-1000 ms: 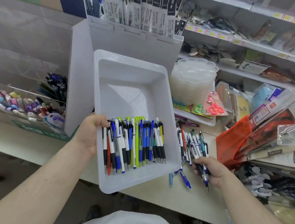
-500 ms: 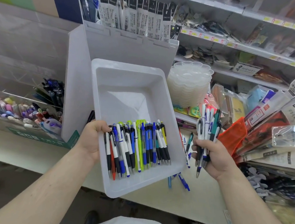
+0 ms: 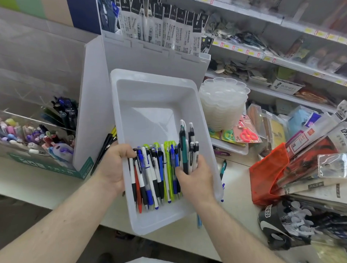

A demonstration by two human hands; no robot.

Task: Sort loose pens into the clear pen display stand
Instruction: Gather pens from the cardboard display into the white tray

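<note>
The tray (image 3: 147, 104) sits tilted in mid-air over the counter's (image 3: 238, 190) front edge, and a row of pens (image 3: 150, 176) lies side by side across its near end, tips toward the person. Left hand (image 3: 114, 167) grips the tray's left rim, thumb curled over the edge onto the first pens. Right hand (image 3: 194, 176) is inside the tray at the right end of the row, fingers curled round a bundle (image 3: 187, 148) of teal, white and black pens that stand up past the others. The tray's far half is bare white floor, plenty of room there. Its right wall hangs above a few loose pens (image 3: 223, 167) on the counter. Behind the tray stands a white stand (image 3: 95, 99) with black-and-white packets (image 3: 160, 26) on top, marked "deli". Left, a clear box (image 3: 15, 130) of pastel pens. Right, an orange pouch (image 3: 268, 173) and stacked clear lids (image 3: 225, 105); one pen barrel's print is too small to read.
</note>
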